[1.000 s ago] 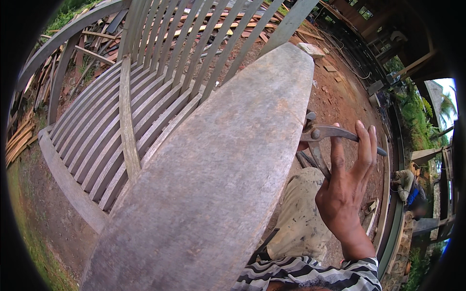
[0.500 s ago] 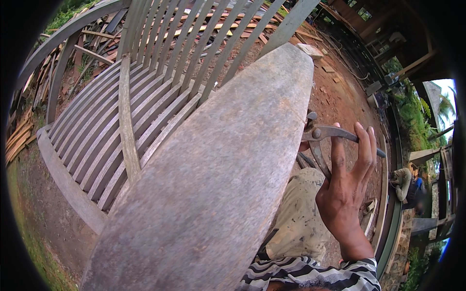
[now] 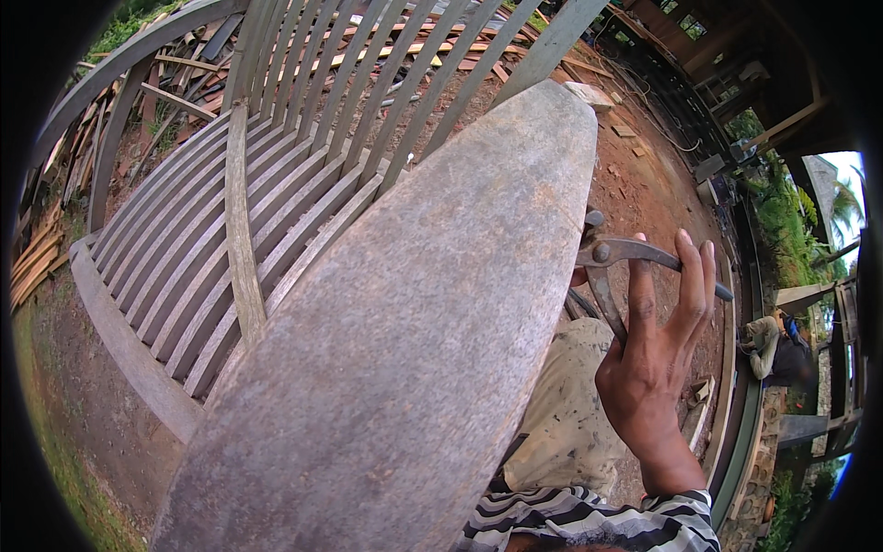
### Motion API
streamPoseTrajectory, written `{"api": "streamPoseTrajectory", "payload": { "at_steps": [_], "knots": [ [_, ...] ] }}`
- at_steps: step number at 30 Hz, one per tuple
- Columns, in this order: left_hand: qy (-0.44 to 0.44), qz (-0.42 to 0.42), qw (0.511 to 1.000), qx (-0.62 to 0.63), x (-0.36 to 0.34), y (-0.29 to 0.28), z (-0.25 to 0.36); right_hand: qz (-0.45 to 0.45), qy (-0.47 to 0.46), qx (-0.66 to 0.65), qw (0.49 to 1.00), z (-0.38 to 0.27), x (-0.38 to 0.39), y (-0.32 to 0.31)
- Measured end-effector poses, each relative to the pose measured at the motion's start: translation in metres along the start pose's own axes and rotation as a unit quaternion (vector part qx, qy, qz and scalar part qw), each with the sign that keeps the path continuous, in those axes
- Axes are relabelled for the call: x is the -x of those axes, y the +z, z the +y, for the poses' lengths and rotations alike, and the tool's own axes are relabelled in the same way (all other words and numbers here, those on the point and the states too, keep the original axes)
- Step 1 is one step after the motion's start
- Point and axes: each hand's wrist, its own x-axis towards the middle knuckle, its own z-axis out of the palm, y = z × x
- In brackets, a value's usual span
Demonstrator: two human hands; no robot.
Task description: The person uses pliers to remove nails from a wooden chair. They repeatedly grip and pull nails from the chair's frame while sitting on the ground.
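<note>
Curved, dark, worn metal pincers (image 3: 602, 252) stand with handles spread in the right hand (image 3: 648, 359), its fingers loosely hooked around them. The left hand (image 3: 579, 276) seems to show only a fingertip beneath the pincers' head; its grip I cannot tell. Left of both lies a mottled grey-brown, blunt-tapered wooden board (image 3: 386, 304); farther left, a grey slatted wooden chair (image 3: 129, 340).

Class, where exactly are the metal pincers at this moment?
In the head view, the pincers are right of centre, with their handles in the right hand, beside the broad grey board's right edge.
</note>
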Motion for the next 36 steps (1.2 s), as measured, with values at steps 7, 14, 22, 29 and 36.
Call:
{"api": "streamPoseTrajectory", "payload": {
  "at_steps": [7, 14, 22, 29, 36],
  "knots": [
    [-0.01, -0.008, 1.0, -0.011, 0.006, -0.018, -0.012, -0.005, 0.0, -0.004, 1.0, 0.002, 0.0, 0.001],
    [-0.005, -0.007, 1.0, 0.012, 0.008, -0.014, -0.014, -0.006, 0.003, -0.007, 1.0, 0.004, 0.001, 0.001],
    [0.022, -0.036, 0.999, 0.016, 0.004, -0.01, -0.014, -0.005, 0.005, -0.009, 1.0, 0.005, 0.0, 0.002],
    [-0.004, 0.002, 1.0, -0.012, 0.008, -0.009, -0.011, -0.006, -0.01, -0.027, 1.0, 0.006, 0.0, 0.004],
    [0.017, -0.016, 1.0, -0.002, 0.005, -0.007, -0.012, 0.003, -0.015, -0.031, 0.999, 0.006, -0.001, 0.002]
  ]
}}
